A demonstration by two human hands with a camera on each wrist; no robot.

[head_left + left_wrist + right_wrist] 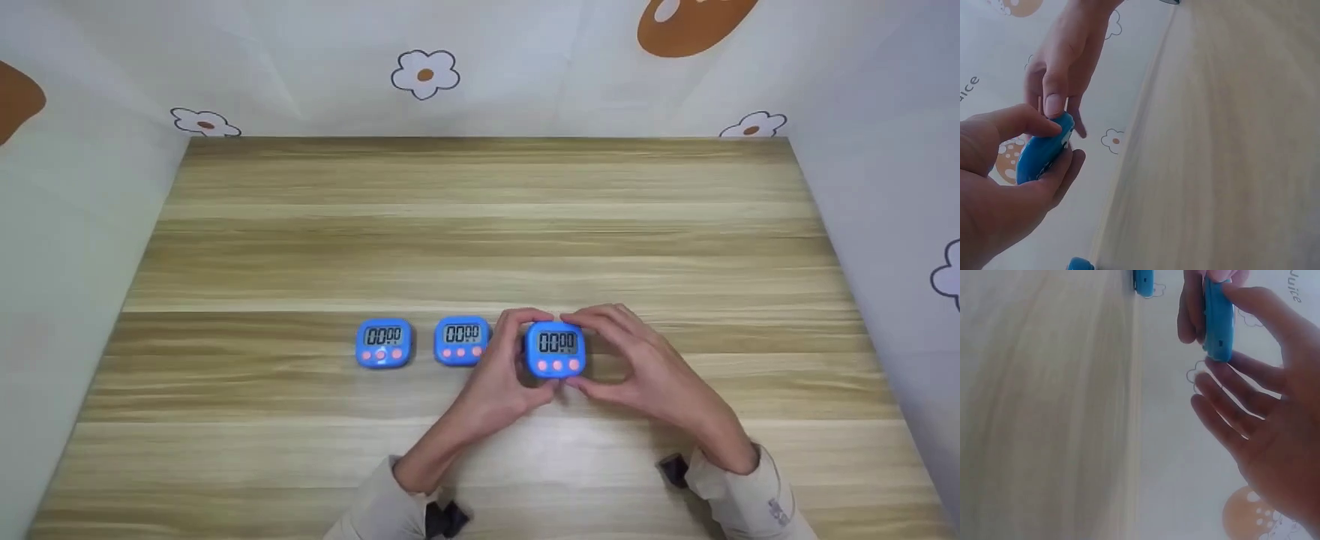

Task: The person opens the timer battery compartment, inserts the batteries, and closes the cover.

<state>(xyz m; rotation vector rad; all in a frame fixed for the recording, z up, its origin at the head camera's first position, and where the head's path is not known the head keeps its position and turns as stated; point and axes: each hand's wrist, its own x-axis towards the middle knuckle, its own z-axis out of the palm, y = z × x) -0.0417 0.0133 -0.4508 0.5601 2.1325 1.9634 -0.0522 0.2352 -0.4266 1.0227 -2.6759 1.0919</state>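
Note:
Between both hands is a blue digital timer (556,349) with three pink buttons, its display reading 00 00. My left hand (501,379) grips its left side, thumb at the lower edge and fingers at the top. From the other side my right hand (646,367) pinches it at the top and bottom edges. In the left wrist view the same timer (1044,149) is held clear of the tabletop, seen edge-on. The right wrist view shows the timer (1219,320) with several right fingers spread below it.
Two matching timers lie to the left: one in the middle (459,334), partly covered by my left hand, and one further left (383,343). The wood-grain table (480,247) meets a pale wall (315,67) printed with flowers. Dark wrist straps hang by both sleeves.

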